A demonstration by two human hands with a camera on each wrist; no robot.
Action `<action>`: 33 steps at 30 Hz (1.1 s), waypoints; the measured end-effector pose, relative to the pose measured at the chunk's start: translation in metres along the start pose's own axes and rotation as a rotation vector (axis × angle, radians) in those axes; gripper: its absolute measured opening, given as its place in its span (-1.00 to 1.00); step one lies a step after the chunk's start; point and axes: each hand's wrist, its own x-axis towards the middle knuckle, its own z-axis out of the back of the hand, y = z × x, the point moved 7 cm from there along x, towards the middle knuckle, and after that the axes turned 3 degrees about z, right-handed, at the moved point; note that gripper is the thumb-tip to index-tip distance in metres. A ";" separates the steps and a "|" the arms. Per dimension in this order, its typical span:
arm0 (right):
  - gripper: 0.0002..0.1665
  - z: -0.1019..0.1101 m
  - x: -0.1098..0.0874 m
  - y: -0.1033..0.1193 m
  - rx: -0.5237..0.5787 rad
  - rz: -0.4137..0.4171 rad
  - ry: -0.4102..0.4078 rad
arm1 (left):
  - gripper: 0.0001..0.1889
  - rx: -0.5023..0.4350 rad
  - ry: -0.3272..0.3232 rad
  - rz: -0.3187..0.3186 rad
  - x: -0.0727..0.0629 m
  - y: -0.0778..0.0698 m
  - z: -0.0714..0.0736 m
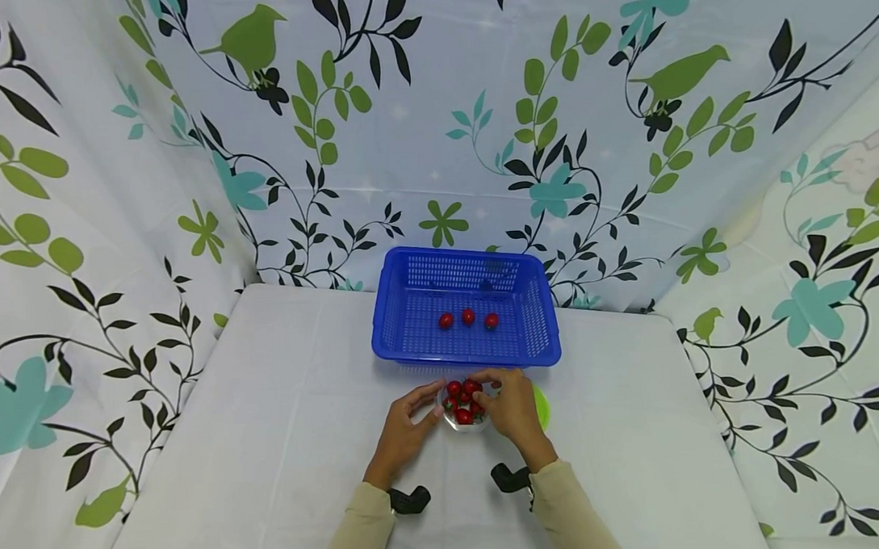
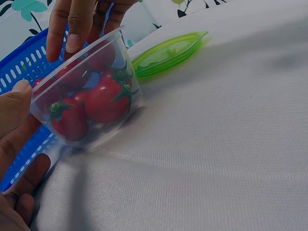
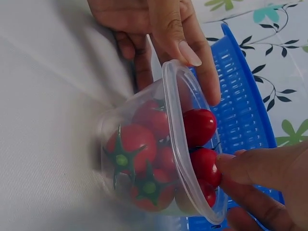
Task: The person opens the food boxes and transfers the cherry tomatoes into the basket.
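Observation:
A clear plastic tub [image 1: 465, 428] stands on the white table, filled with several red cherry tomatoes [image 2: 108, 98] that have green stalks. My left hand [image 1: 403, 434] holds the tub at its left side, its thumb near the rim [image 3: 175, 120] and other fingers along the wall. At the tub's open top, my right hand [image 1: 515, 407] reaches in from the right. Its thumb and fingers pinch a cherry tomato [image 3: 205, 166] among those at the rim. Part of that tomato is hidden behind the thumb in the right wrist view.
Just beyond the tub stands a blue slotted basket [image 1: 479, 361] with three cherry tomatoes [image 1: 468, 316] on its floor. A green lid [image 2: 168, 53] lies on the table right of the tub, partly covered by the right hand in the head view. Leaf-patterned curtains [image 1: 407, 187] surround the table.

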 end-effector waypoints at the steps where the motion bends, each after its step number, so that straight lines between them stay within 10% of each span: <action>1: -0.70 0.000 0.000 0.000 -0.002 -0.002 0.003 | -0.51 0.000 -0.003 0.002 0.000 0.001 0.000; 22: -0.70 -0.013 0.003 0.000 -0.013 -0.041 0.096 | -0.53 -0.019 0.005 0.054 0.001 0.005 0.001; 33: -0.65 -0.023 0.001 0.001 -0.124 -0.023 0.082 | -0.52 0.015 0.020 -0.034 0.000 -0.002 0.001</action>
